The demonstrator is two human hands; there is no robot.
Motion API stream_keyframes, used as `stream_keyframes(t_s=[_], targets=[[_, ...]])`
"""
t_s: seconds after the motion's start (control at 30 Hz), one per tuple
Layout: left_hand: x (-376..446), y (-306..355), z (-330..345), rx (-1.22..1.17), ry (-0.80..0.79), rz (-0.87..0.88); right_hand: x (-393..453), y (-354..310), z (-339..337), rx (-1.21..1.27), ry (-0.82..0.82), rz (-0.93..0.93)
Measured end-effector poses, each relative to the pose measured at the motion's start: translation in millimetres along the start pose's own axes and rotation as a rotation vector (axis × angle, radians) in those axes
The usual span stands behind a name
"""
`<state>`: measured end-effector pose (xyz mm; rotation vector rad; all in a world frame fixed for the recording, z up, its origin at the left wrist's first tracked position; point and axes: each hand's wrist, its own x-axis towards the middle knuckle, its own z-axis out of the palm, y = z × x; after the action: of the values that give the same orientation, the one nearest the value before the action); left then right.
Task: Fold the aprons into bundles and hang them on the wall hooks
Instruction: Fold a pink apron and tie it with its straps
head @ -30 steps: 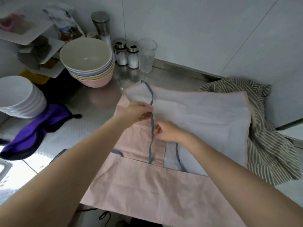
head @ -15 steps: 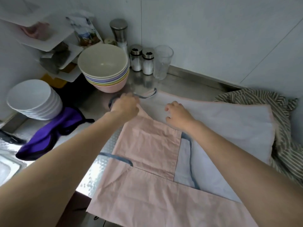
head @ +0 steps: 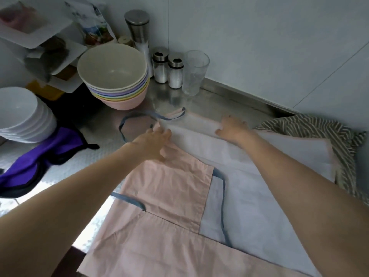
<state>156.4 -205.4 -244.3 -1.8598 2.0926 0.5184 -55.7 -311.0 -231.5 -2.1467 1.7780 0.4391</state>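
A pink apron (head: pixel 171 188) with a pale blue-grey inner side lies spread on the steel counter (head: pixel 111 118), its lower edge hanging over the front. Its blue neck strap (head: pixel 139 116) loops on the counter beyond the bib. My left hand (head: pixel 155 138) presses on the bib's top corner with the fingers laid over the cloth. My right hand (head: pixel 231 126) lies flat on the folded pale panel near its far edge. A striped apron (head: pixel 311 132) is bunched at the right, and a purple apron (head: pixel 40 156) lies crumpled at the left.
Stacked coloured bowls (head: pixel 113 76) and a stack of white bowls (head: pixel 22 116) stand at the back left. Two shakers (head: pixel 167 70), a tall steel canister (head: pixel 137 31) and a glass (head: pixel 193 72) line the white wall. No hooks are in view.
Both hands let go of the blue strap, which now lies looped beyond the bib. The hands moved apart to the apron's far edge and press on it.
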Motion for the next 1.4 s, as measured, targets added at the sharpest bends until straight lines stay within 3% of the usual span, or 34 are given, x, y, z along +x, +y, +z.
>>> stream_keyframes(t_s=[0.23,0.33,0.57,0.7,0.8,0.87,0.93,1.0,1.07,1.13,1.3,1.4], targets=[[5,1,4,0.019,-0.072,-0.212,-39,2,-32,-0.126,0.281,-0.265],[-4,6,5,-0.002,-0.055,-0.185,-80,-2,-45,-0.248,0.367,-0.443],[-65,-24,-11,-0.201,0.117,-0.237,-189,-25,9,-0.357,0.261,-0.698],[-103,-45,0,-0.364,0.328,-0.298,-221,-45,66,-0.399,0.013,-0.54],[-130,-36,8,-0.401,0.502,-0.168,-222,-53,96,-0.374,-0.011,-0.394],[-138,-24,16,-0.435,0.406,-0.127,-220,-56,105,-0.348,0.026,-0.3],[-140,-14,24,-0.523,0.21,-0.173,-222,-56,109,-0.309,0.035,-0.253],[-143,-9,33,-0.593,0.11,-0.233,-225,-55,108,-0.266,0.033,-0.24],[-140,-14,39,-0.749,0.154,-0.292,-226,-51,98,-0.202,0.094,-0.201],[-137,-21,40,-1.081,0.199,-0.346,-225,-45,86,-0.166,0.145,-0.185],[-138,-18,32,-1.589,0.075,-0.239,-222,-42,71,-0.233,0.042,-0.269],[-136,-21,34,-1.78,0.005,-0.352,-224,-45,74,-0.301,-0.035,-0.325]])
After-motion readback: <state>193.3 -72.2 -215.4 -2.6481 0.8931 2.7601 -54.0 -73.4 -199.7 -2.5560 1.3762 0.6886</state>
